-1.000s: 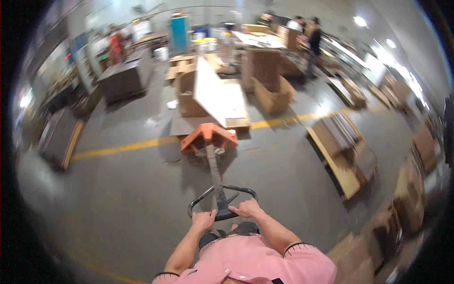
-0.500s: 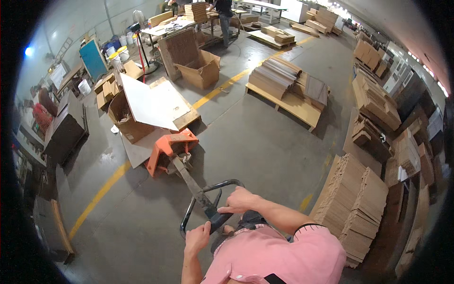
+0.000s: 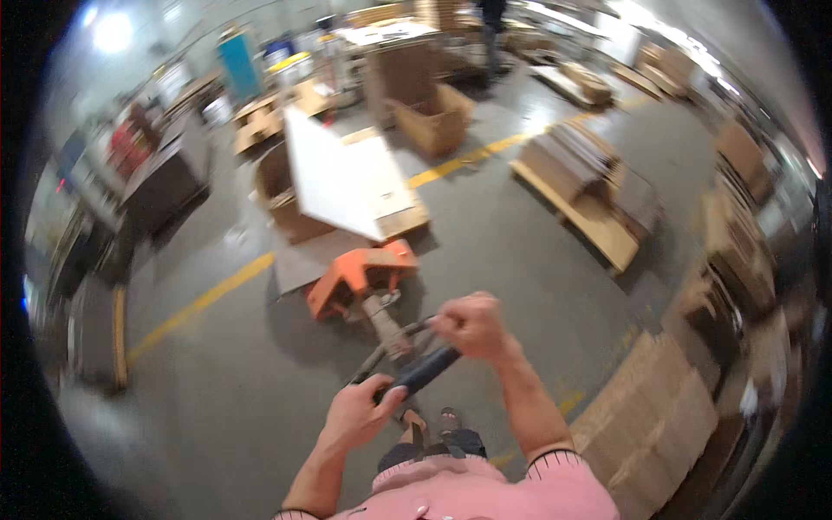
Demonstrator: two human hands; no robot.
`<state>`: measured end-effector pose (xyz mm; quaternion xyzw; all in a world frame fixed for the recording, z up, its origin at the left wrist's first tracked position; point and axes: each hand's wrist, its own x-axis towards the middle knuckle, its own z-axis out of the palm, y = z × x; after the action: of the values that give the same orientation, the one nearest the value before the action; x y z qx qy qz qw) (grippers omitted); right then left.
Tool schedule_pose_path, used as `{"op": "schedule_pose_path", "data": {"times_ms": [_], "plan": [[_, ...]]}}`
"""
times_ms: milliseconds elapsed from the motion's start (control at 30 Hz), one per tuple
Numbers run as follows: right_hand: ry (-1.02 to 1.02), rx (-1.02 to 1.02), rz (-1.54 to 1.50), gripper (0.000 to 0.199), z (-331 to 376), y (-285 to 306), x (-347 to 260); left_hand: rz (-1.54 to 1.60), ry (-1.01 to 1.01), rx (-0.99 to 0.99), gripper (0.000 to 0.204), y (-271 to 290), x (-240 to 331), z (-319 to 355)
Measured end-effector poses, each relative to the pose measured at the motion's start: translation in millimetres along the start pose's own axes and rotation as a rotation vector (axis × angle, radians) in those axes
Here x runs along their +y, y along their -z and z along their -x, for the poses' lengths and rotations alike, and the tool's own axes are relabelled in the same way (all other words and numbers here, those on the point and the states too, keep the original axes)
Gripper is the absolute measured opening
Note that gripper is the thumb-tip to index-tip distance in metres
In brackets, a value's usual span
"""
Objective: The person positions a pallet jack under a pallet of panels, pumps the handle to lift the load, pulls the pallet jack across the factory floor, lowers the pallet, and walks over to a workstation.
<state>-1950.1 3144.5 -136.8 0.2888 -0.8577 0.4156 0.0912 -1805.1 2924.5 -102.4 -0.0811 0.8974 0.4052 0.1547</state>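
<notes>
An orange pallet jack (image 3: 357, 276) stands on the grey floor just ahead of me, its forks under a wooden pallet (image 3: 407, 221) with a big white board (image 3: 334, 178) leaning on it. The jack's steering bar slants back to a black loop handle (image 3: 420, 373). My left hand (image 3: 360, 412) is wrapped around the near end of that handle. My right hand (image 3: 472, 325) is closed on its far side. The picture is blurred.
An open cardboard box (image 3: 438, 121) and more boxes stand beyond the pallet. A low pallet of flat cardboard (image 3: 581, 186) lies to the right, and stacks of flattened cartons (image 3: 659, 425) line the right side. A yellow floor line (image 3: 204, 299) runs diagonally. Dark carts (image 3: 160, 186) sit left.
The jack handle has swung and the view has turned. Both hands stay on the handle, the right one further out than before. The loaded pallet sits more centrally ahead.
</notes>
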Motion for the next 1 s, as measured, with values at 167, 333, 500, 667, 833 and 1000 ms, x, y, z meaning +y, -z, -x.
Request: {"op": "schedule_pose_path", "data": {"times_ms": [167,333,500,667,833,1000], "plan": [[-0.126,0.426,-0.292,0.034,-6,22,36,-0.013,-0.304,0.077,0.042,-5,44,-11],[-0.265,0.535,-0.377,0.039,-3,33,39,-0.053,-0.594,0.099,0.06,-34,22,-8],[-0.158,0.535,-0.069,0.043,44,57,40,-0.031,-0.828,0.013,0.064,-29,-23,22],[-0.486,0.551,0.165,0.045,82,49,-14,-0.021,-0.611,-0.044,0.064,8,-150,51],[-0.827,0.263,0.888,0.047,55,-39,-186,0.081,-0.19,-0.037,0.059,101,-273,83],[-0.583,0.352,0.252,0.042,-28,-156,-219,0.181,0.052,0.144,0.056,169,-363,119]]}}
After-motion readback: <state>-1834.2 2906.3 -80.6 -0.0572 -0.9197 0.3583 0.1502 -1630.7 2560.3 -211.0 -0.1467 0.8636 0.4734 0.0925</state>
